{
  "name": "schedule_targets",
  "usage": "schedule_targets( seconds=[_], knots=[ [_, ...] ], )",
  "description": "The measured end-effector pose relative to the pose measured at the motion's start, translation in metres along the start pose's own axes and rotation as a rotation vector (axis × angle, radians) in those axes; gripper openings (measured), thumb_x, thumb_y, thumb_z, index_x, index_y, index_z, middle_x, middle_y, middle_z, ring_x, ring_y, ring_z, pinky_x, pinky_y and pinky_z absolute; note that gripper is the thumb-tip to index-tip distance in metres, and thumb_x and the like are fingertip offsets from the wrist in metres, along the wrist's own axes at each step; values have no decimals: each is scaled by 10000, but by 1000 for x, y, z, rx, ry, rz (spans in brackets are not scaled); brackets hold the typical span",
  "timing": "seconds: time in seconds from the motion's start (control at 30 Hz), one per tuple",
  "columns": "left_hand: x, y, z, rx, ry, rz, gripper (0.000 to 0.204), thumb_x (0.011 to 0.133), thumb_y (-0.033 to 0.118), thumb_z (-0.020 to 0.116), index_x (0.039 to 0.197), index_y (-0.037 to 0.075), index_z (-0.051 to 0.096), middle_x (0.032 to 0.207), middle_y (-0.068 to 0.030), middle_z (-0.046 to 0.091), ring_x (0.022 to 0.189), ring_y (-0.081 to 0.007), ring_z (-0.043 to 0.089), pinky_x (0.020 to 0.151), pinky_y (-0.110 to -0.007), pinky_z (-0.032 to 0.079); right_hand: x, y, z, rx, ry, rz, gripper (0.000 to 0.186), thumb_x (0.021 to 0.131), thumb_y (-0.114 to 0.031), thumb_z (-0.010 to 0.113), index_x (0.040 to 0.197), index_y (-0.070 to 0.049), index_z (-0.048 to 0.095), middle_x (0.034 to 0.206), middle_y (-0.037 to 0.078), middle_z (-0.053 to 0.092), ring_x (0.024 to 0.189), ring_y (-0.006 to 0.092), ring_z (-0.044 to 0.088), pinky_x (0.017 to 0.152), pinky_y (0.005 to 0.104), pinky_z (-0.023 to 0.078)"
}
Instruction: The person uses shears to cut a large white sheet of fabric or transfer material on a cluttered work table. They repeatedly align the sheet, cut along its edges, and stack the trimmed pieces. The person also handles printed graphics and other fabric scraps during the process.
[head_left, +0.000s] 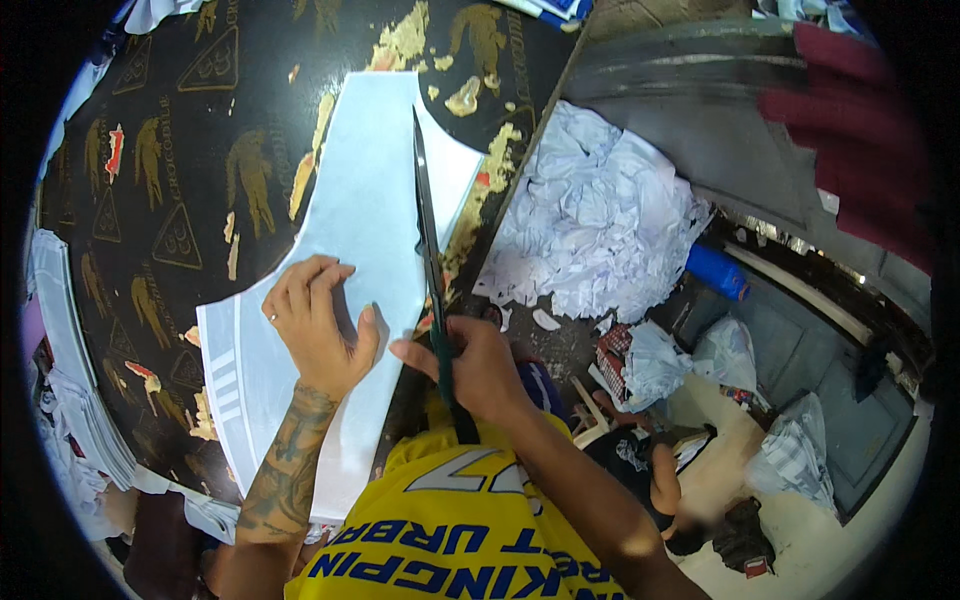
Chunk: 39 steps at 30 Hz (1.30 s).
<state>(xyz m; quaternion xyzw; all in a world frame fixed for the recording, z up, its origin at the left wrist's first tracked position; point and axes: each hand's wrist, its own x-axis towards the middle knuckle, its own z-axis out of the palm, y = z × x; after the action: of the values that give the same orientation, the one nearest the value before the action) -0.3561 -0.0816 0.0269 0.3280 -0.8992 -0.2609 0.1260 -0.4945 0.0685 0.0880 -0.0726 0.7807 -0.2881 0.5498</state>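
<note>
A pale blue cut panel of cloth [370, 180] lies flat along the right side of the dark table, with white stripes at its lower left. My left hand [318, 325] rests on the panel, fingers loosely apart, thumb toward the scissors. In my right hand [482, 372], at the table's near right edge, is a pair of long scissors [428, 215] with dark green handles. Their blades point away from me across the panel's right part and look almost together. Whether cloth lies between the blades I cannot tell. Right of them, a whiter corner of cloth [455, 170] shows.
The dark table top [200, 130] has gold prints and peeled patches. Folded pale cloth stacks [70, 310] line its left edge. Beyond the right edge lie a big heap of white cloth scraps [590, 220], a blue bottle-like object [717, 273], plastic bags [795, 455] and a seated person [630, 465].
</note>
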Motion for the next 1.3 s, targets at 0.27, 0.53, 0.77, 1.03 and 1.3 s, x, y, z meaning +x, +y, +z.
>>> schedule_targets(
  seconds=[0.27,0.53,0.77,1.03,1.3],
  knots=[
    [2,3,-2,-23,-11,-18,480,795,314,714,1222,98,667,1301,-100,616,1272,-327,519,1066,-499,290,19,-21,-5,-60,12,-4,593,882,-569,887,877,8,748,710,4,664,687,101,602,649,312,503],
    [6,9,-8,-57,4,-88,325,880,214,675,1186,104,688,1237,-84,634,1218,-310,553,1042,-483,323,38,-31,-32,177,-69,-4,457,949,-469,855,924,-19,773,700,-10,674,570,81,607,530,247,456],
    [78,89,13,-114,115,-310,302,820,276,861,1061,136,745,1096,-82,608,1112,-298,565,991,-486,384,38,-87,-186,-198,15,-231,439,947,-343,873,743,-58,609,602,-25,552,557,69,530,518,286,424],
    [92,198,74,-854,-135,98,409,886,226,831,1259,77,756,1229,-148,750,1227,-385,661,1095,-507,482,76,-169,-242,-389,-198,-660,449,957,-324,872,729,-77,575,636,-56,545,544,38,505,495,256,394],
    [-246,35,-5,371,858,-1622,792,1035,506,674,1646,72,419,1692,-233,399,1571,-444,342,1281,-642,236,136,-141,-171,-722,117,-884,383,888,-320,903,880,21,728,653,91,615,606,169,533,598,372,436]
  ],
)
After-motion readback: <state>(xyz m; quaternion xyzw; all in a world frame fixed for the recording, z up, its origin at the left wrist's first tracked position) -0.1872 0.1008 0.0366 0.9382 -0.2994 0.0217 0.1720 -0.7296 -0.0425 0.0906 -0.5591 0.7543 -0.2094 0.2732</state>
